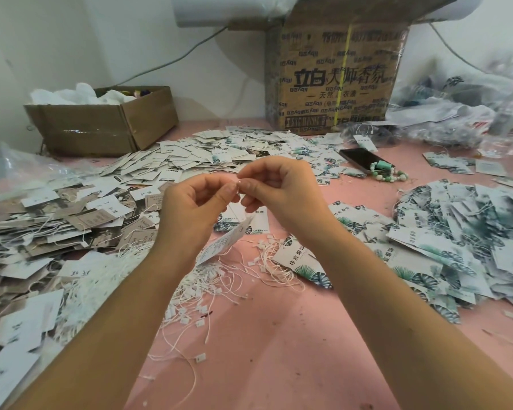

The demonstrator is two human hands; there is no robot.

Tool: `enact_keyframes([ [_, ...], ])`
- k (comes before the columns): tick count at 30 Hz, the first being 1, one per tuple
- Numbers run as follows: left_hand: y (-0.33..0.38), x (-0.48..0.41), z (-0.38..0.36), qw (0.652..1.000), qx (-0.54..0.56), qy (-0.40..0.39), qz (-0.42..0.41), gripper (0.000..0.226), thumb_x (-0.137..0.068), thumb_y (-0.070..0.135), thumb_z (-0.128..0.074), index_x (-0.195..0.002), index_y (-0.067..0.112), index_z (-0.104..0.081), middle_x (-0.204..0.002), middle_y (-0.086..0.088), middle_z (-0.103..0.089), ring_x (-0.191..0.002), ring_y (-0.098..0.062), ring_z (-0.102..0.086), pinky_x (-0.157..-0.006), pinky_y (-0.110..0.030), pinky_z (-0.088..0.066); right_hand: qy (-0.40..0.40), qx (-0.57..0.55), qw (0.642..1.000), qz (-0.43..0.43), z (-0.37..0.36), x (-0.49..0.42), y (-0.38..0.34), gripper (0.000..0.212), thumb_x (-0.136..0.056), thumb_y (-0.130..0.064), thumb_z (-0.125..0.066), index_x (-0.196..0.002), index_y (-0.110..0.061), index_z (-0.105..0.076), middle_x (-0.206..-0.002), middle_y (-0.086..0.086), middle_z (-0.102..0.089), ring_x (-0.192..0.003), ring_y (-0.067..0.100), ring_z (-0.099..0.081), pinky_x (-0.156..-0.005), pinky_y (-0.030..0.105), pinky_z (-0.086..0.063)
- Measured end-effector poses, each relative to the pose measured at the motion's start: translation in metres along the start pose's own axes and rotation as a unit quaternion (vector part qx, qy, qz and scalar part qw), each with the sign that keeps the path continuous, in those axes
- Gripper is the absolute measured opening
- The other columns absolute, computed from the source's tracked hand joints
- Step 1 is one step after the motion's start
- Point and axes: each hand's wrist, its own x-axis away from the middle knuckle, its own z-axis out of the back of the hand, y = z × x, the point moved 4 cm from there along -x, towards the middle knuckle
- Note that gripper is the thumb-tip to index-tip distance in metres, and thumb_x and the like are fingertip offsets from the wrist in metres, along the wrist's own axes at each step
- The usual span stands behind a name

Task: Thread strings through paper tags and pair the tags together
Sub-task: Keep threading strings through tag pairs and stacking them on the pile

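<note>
Left hand (194,211) and right hand (279,190) meeting, fingers (231,190) of both pinching what seems a string (239,182), paper tag (225,242) dangling beneath

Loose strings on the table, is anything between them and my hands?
Nothing lies over the loose strings. Only the tag, hanging from the string pinched by your left hand and right hand, dangles above them.

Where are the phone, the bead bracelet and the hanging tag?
phone (359,157), head view, dark screen.
bead bracelet (384,166), head view, large green bead.
hanging tag (224,241), head view, printed face.
</note>
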Motion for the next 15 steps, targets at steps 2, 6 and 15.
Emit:
enact_keyframes([
  [2,0.0010,0.0005,-0.0003,1.000,0.001,-0.001,-0.001,0.009,-0.085,0.009,-0.064,-0.082,0.017,-0.068,-0.064,0.011,-0.068,-0.057,0.003,-0.058,-0.054,-0.008,-0.042,0.005,0.001,1.000,0.004,0.0000,0.0003,0.0002,0.017,-0.081,0.008,-0.062,-0.078,-0.008,-0.062,-0.061,0.006,-0.061,-0.051,0.009,-0.060,-0.054,0.023,-0.054],
  [6,0.0029,0.0009,0.0003,1.000,0.009,0.008,0.002,0.011,-0.085,0.006,-0.063,-0.080,0.016,-0.068,-0.061,0.011,-0.068,-0.054,0.003,-0.059,-0.053,-0.008,-0.042,0.014,0.008,1.000,0.011,-0.0029,0.0015,0.0007,0.022,-0.083,0.009,-0.059,-0.075,-0.011,-0.062,-0.060,0.003,-0.062,-0.051,0.008,-0.059,-0.054,0.022,-0.053],
  [15,0.0016,0.0004,0.0024,1.000,0.002,0.027,0.004,0.011,-0.086,0.011,-0.065,-0.079,0.019,-0.068,-0.059,0.010,-0.067,-0.049,0.001,-0.053,-0.049,-0.011,-0.041,0.019,-0.001,1.000,0.003,-0.0073,0.0028,-0.0001,0.018,-0.086,0.009,-0.055,-0.081,-0.007,-0.062,-0.063,0.004,-0.062,-0.053,0.009,-0.061,-0.057,0.023,-0.056],
])
